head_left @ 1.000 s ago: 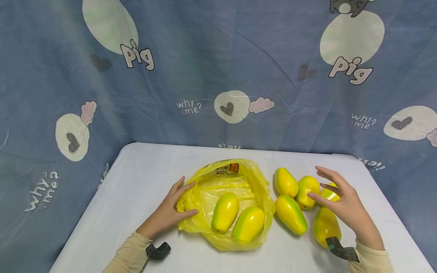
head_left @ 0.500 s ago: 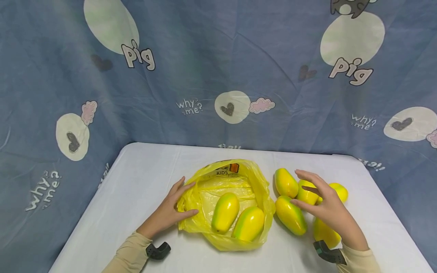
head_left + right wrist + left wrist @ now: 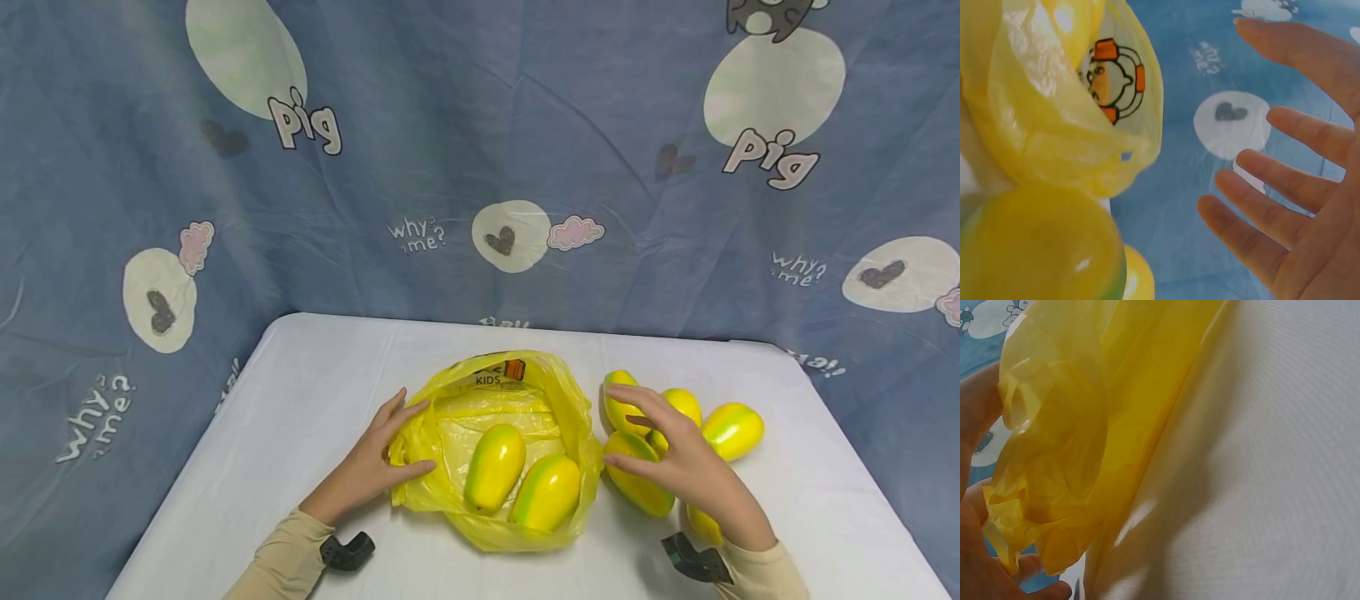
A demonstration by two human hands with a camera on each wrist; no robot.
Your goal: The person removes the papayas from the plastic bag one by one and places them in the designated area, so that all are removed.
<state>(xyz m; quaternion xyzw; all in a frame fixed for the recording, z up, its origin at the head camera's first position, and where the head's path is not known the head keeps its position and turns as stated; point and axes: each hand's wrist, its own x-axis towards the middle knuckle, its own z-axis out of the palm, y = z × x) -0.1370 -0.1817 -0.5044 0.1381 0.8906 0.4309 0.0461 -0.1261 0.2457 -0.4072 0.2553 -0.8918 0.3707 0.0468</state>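
As the left hand (image 3: 371,458), loosely spread, merely touched the yellow bag (image 3: 495,405), the spread, empty right hand (image 3: 688,463) hung over mangoes (image 3: 647,490) to its right.

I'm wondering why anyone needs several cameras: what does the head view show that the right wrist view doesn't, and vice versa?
Only the head view: the left hand touching the yellow bag, and the word KIDS. Only the right wrist view: a cartoon face printed on the bag. Both: the bag, yellow fruit, the right hand and the blue backdrop.
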